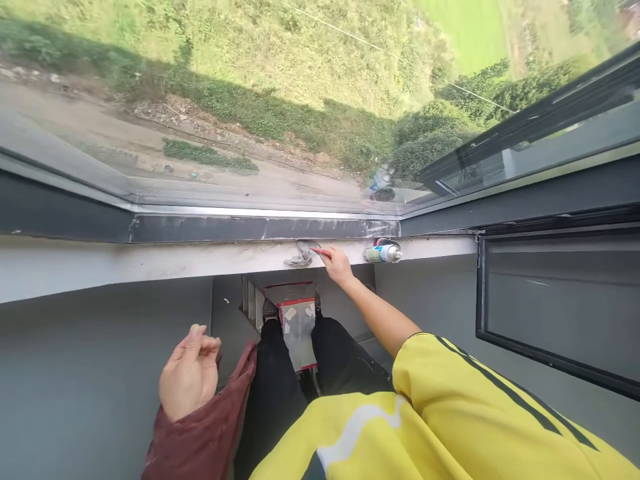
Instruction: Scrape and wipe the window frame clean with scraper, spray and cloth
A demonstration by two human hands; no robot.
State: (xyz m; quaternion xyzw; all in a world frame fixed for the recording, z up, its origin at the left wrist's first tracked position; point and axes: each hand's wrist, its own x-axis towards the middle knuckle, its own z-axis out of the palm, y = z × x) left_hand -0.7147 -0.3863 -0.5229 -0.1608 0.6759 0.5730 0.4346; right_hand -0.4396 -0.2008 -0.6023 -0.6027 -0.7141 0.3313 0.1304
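head view, my right hand: my right hand (337, 265) is stretched out to the white sill (150, 263), arm bare below a yellow sleeve (450, 393) with dark stripes.
head view, right fingers: closed together on a thin red tool (321, 251); only its red end shows past my fingertips, and i cannot tell what kind of tool it is.
head view, tool position: the red tip lies at the sill's far edge, just beside a crumpled grey cloth (301, 255) that rests on the sill to its left; i cannot tell whether tip and cloth touch.
head view, spray can: a spray can (383, 253) lies on its side on the same sill, near my right hand on its right, apart from it.
head view, my left hand: my left hand (189, 373) hangs low at the left, well apart from the sill, in a dark red sleeve (210, 433).
head view, left fingers: curled loosely inward, thumb against the fingertips, holding nothing i can see.
head view, below me: my legs in black trousers (280, 380) stand on a red-edged step (299, 327) set against the grey wall (90, 373).
head view, window: the dark window frame (250, 228) runs just beyond the sill, with glass above it showing a dirt road and green slope far below.
head view, right side: a second dark-framed pane (555, 300) sits in the wall at my right.
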